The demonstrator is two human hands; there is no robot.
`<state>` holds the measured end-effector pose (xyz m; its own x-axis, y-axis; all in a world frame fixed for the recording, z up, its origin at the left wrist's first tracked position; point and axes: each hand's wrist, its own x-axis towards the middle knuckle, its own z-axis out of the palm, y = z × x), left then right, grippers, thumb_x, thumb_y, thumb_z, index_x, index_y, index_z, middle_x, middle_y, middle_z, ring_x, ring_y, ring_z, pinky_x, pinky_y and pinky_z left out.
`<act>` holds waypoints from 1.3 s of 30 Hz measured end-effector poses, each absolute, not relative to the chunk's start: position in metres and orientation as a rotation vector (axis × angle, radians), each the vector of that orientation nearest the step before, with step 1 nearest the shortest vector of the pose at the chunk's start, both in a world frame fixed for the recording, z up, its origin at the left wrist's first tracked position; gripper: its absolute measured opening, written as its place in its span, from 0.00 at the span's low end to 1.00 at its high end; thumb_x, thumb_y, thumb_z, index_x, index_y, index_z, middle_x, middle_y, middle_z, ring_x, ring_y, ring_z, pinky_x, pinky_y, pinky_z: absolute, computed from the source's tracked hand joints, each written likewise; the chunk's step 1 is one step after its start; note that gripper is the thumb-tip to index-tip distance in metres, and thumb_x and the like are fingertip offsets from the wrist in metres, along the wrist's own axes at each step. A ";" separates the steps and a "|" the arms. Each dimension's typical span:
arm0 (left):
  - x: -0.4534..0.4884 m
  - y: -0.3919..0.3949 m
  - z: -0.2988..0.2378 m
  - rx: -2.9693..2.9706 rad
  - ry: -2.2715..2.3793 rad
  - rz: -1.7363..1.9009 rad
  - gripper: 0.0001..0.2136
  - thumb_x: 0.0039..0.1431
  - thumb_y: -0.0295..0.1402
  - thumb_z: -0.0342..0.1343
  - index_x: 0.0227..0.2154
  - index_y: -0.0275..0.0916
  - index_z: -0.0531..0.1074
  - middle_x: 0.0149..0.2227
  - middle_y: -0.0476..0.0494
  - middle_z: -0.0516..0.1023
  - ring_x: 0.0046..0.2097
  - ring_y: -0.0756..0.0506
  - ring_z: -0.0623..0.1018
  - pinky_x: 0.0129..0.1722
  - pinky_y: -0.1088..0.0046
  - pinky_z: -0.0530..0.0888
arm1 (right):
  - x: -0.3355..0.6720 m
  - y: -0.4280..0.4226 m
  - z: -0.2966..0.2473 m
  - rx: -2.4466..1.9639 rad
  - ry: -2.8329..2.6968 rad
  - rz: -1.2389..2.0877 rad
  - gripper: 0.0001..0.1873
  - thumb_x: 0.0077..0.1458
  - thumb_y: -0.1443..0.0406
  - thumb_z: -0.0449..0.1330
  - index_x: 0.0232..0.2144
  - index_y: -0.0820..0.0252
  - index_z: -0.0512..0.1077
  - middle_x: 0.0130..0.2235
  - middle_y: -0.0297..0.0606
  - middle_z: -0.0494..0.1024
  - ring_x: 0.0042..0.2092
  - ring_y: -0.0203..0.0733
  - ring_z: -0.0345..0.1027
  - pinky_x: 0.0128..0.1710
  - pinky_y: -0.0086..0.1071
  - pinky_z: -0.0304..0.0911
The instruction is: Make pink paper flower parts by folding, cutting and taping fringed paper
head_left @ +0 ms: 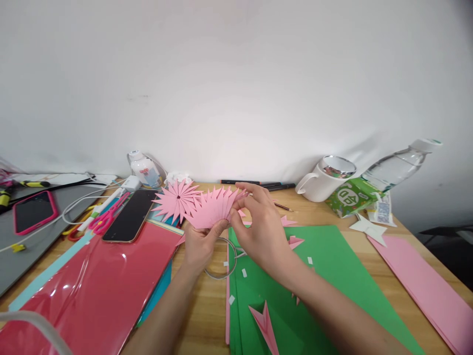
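Observation:
Both my hands hold a folded pink paper piece (211,208) with many pointed tips, raised just above the wooden table. My left hand (199,245) grips its lower edge from below, thumb on the front. My right hand (258,228) pinches its right side with thumb and fingers. Behind it lies a finished pink paper starburst flower (176,199). Under my right arm is a stack of green paper sheets (332,276) with pink offcuts (265,321) and small white tape bits on it.
A red sheet pack (92,291) lies left, with a black phone (130,215), pink scissors (108,215), a glue bottle (145,168) and a pink-cased phone (33,211). At right stand a white mug (324,180), a green tissue pack (351,196), a water bottle (395,167) and pink paper (424,286).

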<state>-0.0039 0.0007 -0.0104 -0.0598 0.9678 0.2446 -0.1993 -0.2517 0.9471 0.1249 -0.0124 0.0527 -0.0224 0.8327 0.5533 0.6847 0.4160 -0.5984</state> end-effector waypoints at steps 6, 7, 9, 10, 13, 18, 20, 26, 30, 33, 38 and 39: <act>-0.002 -0.003 -0.003 1.256 1.024 1.539 0.14 0.50 0.35 0.65 0.39 0.33 0.78 0.42 0.37 0.82 0.45 0.38 0.81 0.47 0.63 0.77 | 0.120 -0.014 0.049 -1.390 -1.640 0.295 0.05 0.50 0.71 0.56 0.25 0.59 0.69 0.58 0.52 0.67 0.63 0.58 0.55 0.58 0.55 0.55; -0.002 -0.003 -0.003 1.263 1.035 1.538 0.14 0.50 0.35 0.65 0.38 0.32 0.78 0.42 0.37 0.82 0.45 0.38 0.81 0.48 0.63 0.77 | 0.119 -0.015 0.049 -1.393 -1.616 0.323 0.04 0.50 0.70 0.56 0.25 0.59 0.69 0.60 0.52 0.65 0.64 0.58 0.53 0.58 0.55 0.54; -0.003 -0.003 -0.004 1.273 1.055 1.532 0.13 0.51 0.35 0.64 0.38 0.32 0.79 0.41 0.37 0.82 0.45 0.39 0.81 0.48 0.63 0.77 | 0.118 -0.015 0.048 -1.385 -1.575 0.401 0.04 0.50 0.69 0.56 0.24 0.59 0.69 0.61 0.52 0.64 0.65 0.56 0.52 0.60 0.53 0.52; -0.004 -0.003 -0.004 1.277 1.062 1.535 0.13 0.51 0.35 0.64 0.38 0.32 0.79 0.41 0.37 0.82 0.44 0.39 0.81 0.47 0.63 0.77 | 0.117 -0.015 0.049 -1.375 -1.562 0.445 0.05 0.50 0.69 0.56 0.24 0.58 0.69 0.59 0.52 0.67 0.65 0.56 0.52 0.60 0.53 0.52; -0.004 -0.003 -0.003 1.308 1.068 1.579 0.11 0.51 0.33 0.63 0.36 0.33 0.79 0.40 0.39 0.83 0.42 0.40 0.82 0.45 0.65 0.79 | 0.118 -0.014 0.052 -1.356 -1.529 0.560 0.06 0.50 0.68 0.55 0.23 0.58 0.68 0.52 0.51 0.74 0.64 0.54 0.55 0.59 0.51 0.54; -0.003 -0.002 -0.002 1.329 1.065 1.659 0.09 0.51 0.32 0.64 0.34 0.33 0.80 0.37 0.41 0.83 0.39 0.42 0.82 0.41 0.69 0.79 | 0.118 -0.012 0.058 -1.392 -1.470 0.717 0.07 0.49 0.65 0.56 0.22 0.58 0.71 0.49 0.47 0.76 0.61 0.55 0.60 0.56 0.50 0.56; -0.003 -0.001 -0.004 1.301 1.067 1.667 0.08 0.50 0.32 0.64 0.33 0.34 0.80 0.36 0.41 0.84 0.39 0.42 0.83 0.41 0.69 0.80 | 0.116 -0.012 0.057 -1.414 -1.459 0.743 0.08 0.49 0.65 0.56 0.22 0.58 0.72 0.48 0.47 0.77 0.61 0.55 0.61 0.57 0.49 0.56; -0.002 0.002 0.000 0.985 0.859 1.642 0.11 0.48 0.36 0.66 0.35 0.37 0.80 0.37 0.41 0.83 0.43 0.39 0.82 0.47 0.59 0.78 | 0.129 -0.011 0.066 -1.393 -1.548 0.722 0.05 0.49 0.67 0.58 0.23 0.59 0.72 0.48 0.47 0.77 0.56 0.53 0.66 0.56 0.49 0.57; 0.002 0.003 0.009 0.844 0.813 1.587 0.11 0.41 0.37 0.70 0.27 0.37 0.78 0.34 0.42 0.83 0.43 0.36 0.82 0.49 0.51 0.76 | 0.151 -0.011 0.082 -1.250 -1.638 0.704 0.03 0.47 0.69 0.59 0.23 0.58 0.70 0.40 0.42 0.79 0.45 0.47 0.73 0.46 0.41 0.66; 0.002 0.003 0.007 0.852 0.857 1.611 0.13 0.41 0.38 0.70 0.30 0.37 0.79 0.35 0.41 0.83 0.43 0.37 0.81 0.49 0.52 0.76 | 0.157 -0.012 0.086 -1.175 -1.695 0.852 0.07 0.49 0.73 0.54 0.25 0.58 0.70 0.29 0.35 0.78 0.33 0.39 0.72 0.33 0.32 0.66; -0.003 0.005 -0.008 0.997 1.040 1.678 0.11 0.46 0.37 0.67 0.30 0.35 0.79 0.33 0.40 0.83 0.39 0.40 0.82 0.45 0.61 0.78 | 0.145 -0.012 0.077 -1.078 -1.961 1.146 0.13 0.57 0.69 0.52 0.30 0.58 0.77 0.25 0.32 0.74 0.26 0.34 0.66 0.24 0.28 0.59; -0.004 0.005 -0.011 1.030 1.079 1.696 0.10 0.46 0.37 0.67 0.28 0.34 0.79 0.32 0.41 0.83 0.38 0.41 0.82 0.44 0.63 0.78 | 0.141 -0.011 0.075 -1.044 -1.920 1.195 0.13 0.58 0.68 0.52 0.33 0.58 0.77 0.26 0.32 0.75 0.27 0.35 0.66 0.24 0.28 0.60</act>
